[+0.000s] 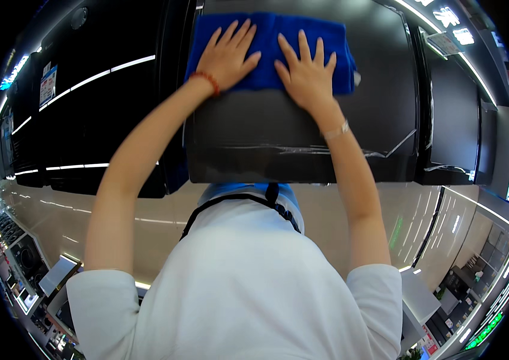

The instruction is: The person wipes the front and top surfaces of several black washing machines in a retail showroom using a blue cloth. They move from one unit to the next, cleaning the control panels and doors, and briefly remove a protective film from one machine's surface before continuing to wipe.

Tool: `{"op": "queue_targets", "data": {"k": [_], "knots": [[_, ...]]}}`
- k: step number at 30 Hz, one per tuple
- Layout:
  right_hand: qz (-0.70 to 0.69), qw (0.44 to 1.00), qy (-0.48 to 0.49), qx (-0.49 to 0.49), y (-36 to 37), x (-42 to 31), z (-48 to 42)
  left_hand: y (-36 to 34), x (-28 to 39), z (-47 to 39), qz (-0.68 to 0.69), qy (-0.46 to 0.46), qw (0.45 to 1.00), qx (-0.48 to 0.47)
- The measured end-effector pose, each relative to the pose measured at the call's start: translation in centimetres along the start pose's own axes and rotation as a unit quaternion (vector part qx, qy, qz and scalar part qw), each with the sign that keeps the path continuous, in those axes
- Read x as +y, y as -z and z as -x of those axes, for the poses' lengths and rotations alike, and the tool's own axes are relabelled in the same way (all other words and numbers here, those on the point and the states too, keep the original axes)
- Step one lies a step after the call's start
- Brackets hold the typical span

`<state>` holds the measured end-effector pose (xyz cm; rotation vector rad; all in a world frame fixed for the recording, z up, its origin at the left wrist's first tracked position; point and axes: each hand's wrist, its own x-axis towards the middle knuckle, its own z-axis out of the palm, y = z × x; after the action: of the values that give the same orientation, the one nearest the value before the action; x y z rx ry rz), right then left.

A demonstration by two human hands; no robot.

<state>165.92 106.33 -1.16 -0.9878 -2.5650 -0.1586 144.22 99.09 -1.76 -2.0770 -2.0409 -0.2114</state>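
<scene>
A blue cloth (267, 49) lies folded and spread across the flat top of a dark appliance (254, 121). My left hand (227, 56) presses flat on the cloth's left half, its fingers apart, with a reddish bead bracelet at the wrist. On the right half rests my right hand (306, 74), palm down and fingers spread; a pale band circles that wrist. A small white tag (357, 79) sticks out from the cloth's right edge. Clear plastic film (308, 149) is wrinkled along the appliance's near edge. Neither hand grips the cloth.
Glossy black appliances (101, 126) stand close on the left, one bearing a printed label (48, 86). Another dark appliance (455, 103) stands to the right across a narrow gap. A shiny tiled floor (159, 220) lies below. Display stands (58, 274) are behind me.
</scene>
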Motion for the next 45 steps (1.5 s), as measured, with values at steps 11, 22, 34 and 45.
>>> {"op": "queue_targets", "data": {"k": [11,22,34,45], "knots": [[0.026,0.997,-0.070,-0.014,0.6,-0.6,-1.1,0.2,1.8,-0.9,0.040,0.071,0.997,0.005],[0.017,0.997,-0.072,0.019,-3.2,1.5,-9.4,-3.2,0.2,-9.1,0.078,0.122,0.987,0.068],[0.019,0.999,-0.025,0.013,-1.9,1.3,-2.6,-1.5,-0.2,-4.2,0.094,-0.002,0.994,0.060],[0.027,0.997,-0.058,-0.050,1.5,-4.0,5.7,0.9,3.2,5.8,-0.003,-0.024,1.000,0.008]]}}
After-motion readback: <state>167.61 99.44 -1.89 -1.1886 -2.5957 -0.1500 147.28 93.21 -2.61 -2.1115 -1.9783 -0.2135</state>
